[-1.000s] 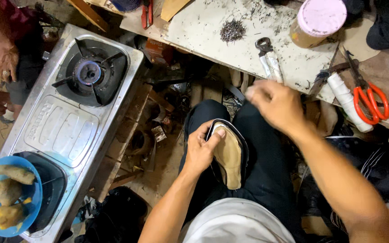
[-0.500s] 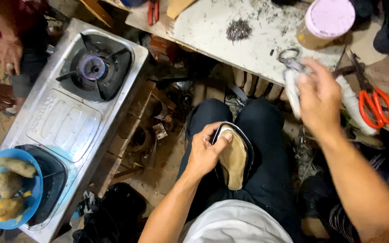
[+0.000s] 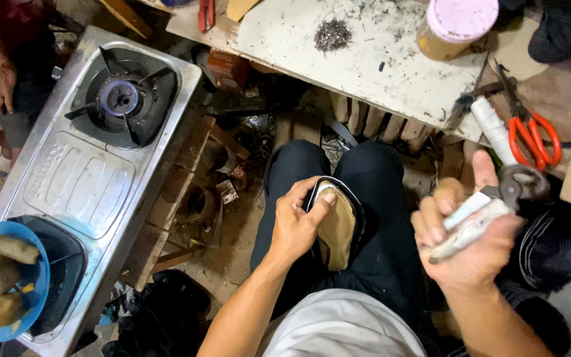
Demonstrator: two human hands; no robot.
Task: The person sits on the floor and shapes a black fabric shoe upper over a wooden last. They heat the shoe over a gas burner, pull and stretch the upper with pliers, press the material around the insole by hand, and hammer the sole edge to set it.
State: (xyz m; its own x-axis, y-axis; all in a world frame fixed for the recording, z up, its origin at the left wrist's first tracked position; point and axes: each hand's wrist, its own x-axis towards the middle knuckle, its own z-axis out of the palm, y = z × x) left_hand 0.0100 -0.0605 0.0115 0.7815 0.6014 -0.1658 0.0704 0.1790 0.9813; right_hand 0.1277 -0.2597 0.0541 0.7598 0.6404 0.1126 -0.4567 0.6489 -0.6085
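A cramped cobbler's workshop: a scarred workboard at twelve o'clock held orange-handled scissors and scattered tacks; gas stove at nine o'clock.

Between my hands over my lap the way is open; ahead, the workbench edge, scissors and jar crowd it.

Centre frame, the shoe shows a matt tan insole, suede-like, inside a glossy black rim; right of it, the pincers have dull grey metal jaws and handles wrapped in grubby white tape; at left, the stove is brushed steel, faintly shiny; upper right, the board is rough, chipped white; the scissors have glossy orange plastic handles.
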